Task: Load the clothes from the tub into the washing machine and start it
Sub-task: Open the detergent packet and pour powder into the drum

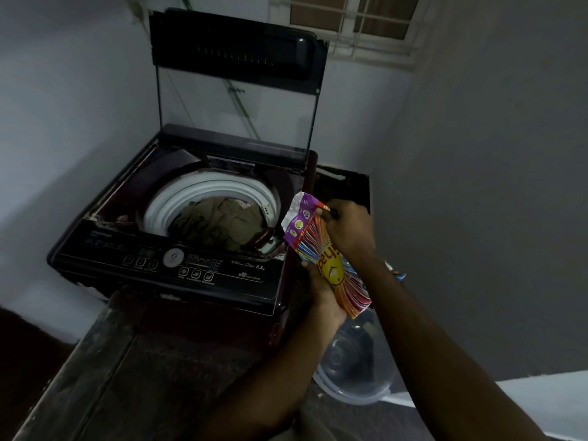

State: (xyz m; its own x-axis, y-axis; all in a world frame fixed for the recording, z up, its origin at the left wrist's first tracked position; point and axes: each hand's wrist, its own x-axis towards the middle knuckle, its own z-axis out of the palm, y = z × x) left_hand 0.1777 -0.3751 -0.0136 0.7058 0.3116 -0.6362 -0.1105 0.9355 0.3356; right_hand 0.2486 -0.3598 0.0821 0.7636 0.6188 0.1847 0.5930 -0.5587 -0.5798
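Note:
The dark top-loading washing machine point(178, 268) stands with its glass lid point(237, 113) raised. Olive-brown clothes point(219, 222) lie inside its white drum. To the right of the machine both hands hold a colourful detergent packet point(324, 259). My left hand point(321, 296) grips the packet's lower part from below. My right hand point(348, 229) pinches the packet's upper edge. Below the hands, a pale tub point(353, 374) sits on the floor and looks to hold no clothes.
The machine stands in a corner with grey walls to the left and right. A barred window point(359, 23) is above at the back. A dark ledge point(127, 361) runs along the front of the machine. The control panel point(171, 259) faces me.

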